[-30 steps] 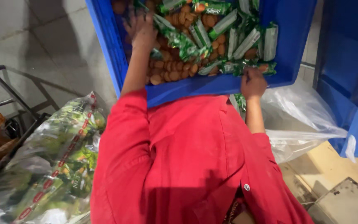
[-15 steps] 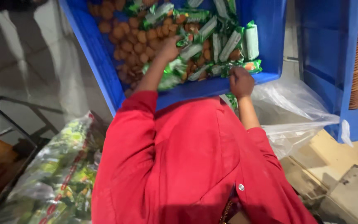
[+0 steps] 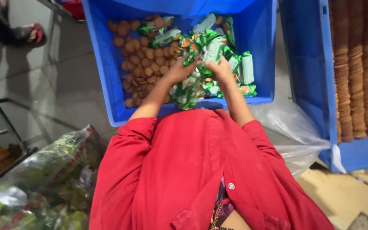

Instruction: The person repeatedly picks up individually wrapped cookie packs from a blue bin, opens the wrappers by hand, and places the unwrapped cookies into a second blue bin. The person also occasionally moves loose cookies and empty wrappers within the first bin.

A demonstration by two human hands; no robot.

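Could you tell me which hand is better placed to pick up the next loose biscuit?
Left, probably. The left hand lies beside the loose biscuits in the blue crate; the right hand sits over the green packets.

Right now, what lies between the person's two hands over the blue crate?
In the head view, a bunch of green wrapped packets fills the gap between the left hand and right hand; both grip it above the blue crate.

Both arms outstretched — left hand [image 3: 179,71], right hand [image 3: 220,70] close together
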